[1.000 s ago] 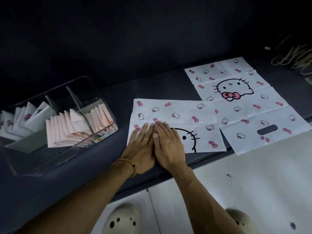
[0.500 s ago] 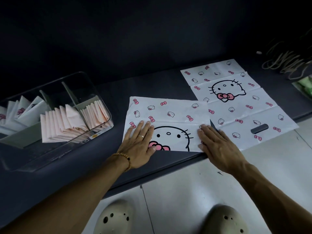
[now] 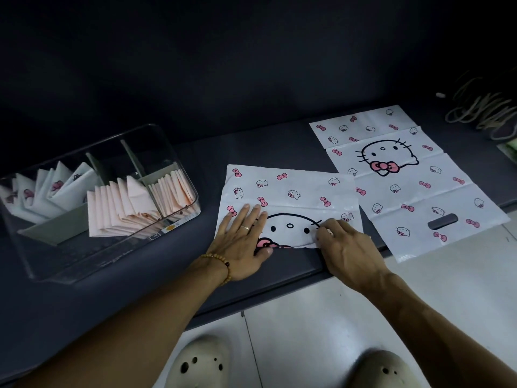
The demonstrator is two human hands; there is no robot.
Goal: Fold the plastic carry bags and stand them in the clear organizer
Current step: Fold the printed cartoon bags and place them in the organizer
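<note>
Head view: left hand [image 3: 242, 238] lies flat, fingers straight, pressing the folded bag [image 3: 291, 197] on the dark worktop [image 3: 195, 247]. Right hand [image 3: 345, 249] rests on the bag's near right edge, fingertips curled as if pinching it. Another bag [image 3: 405, 186] lies flat just right. Organizer [image 3: 179, 152] at left holds folded bags upright.

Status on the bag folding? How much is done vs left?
Done: the organizer already holds rows of folded bags standing in its three compartments. In hand: one cat-print bag, folded once, lies on the counter; the left hand presses it flat while the right hand works its near edge. Left: finishing and standing this bag, plus the unfolded bag beside it.
</note>
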